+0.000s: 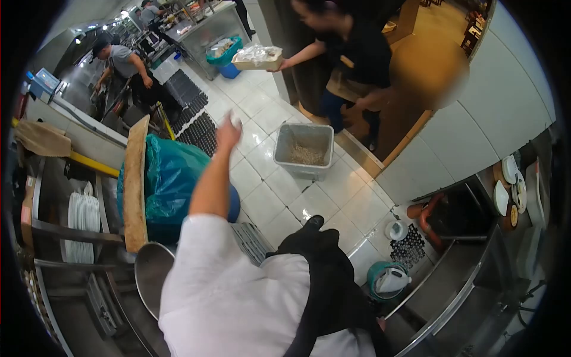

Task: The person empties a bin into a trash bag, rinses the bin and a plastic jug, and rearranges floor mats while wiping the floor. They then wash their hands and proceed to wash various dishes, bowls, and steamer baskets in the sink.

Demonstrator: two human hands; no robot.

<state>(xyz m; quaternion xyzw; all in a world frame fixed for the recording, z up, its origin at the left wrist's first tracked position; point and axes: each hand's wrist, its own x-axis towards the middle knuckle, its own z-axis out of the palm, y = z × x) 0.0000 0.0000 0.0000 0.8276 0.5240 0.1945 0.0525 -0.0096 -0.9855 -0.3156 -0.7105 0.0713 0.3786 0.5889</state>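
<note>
A kitchen worker in a white shirt extends the left hand (228, 132) over a wet-looking, white-tiled floor (256, 196), toward a pale container (257, 62) topped with crumpled, clear wrap. The container is in the grasp of a co-worker (363, 50) in a black top at the doorway (410, 89), well apart from the extended hand. Blur hides whether the left hand's fingers are spread or pressed together. The right hand (380, 323) shows only as a sliver of skin beside the black apron (321, 268), its grip impossible to tell.

Behind, another worker (124, 62) in a grey shirt stands near dark rubber mats (199, 135), with a steel counter (208, 38) farther back.

Open tile runs between a teal-lined bin (172, 181) on the left and a grey bin (324, 143) with debris at its bottom. A wooden board (135, 190) edges the lined bin, beside racks bearing stacked white plates (83, 220). Raised door trim (361, 156) borders the tile beyond the grey bin; a steel basin's rim (461, 297) and a teal pail (376, 275) hem in the lower right.

The container's long axis lies roughly crosswise, one end at the co-worker's hand, the other pointing left.
</note>
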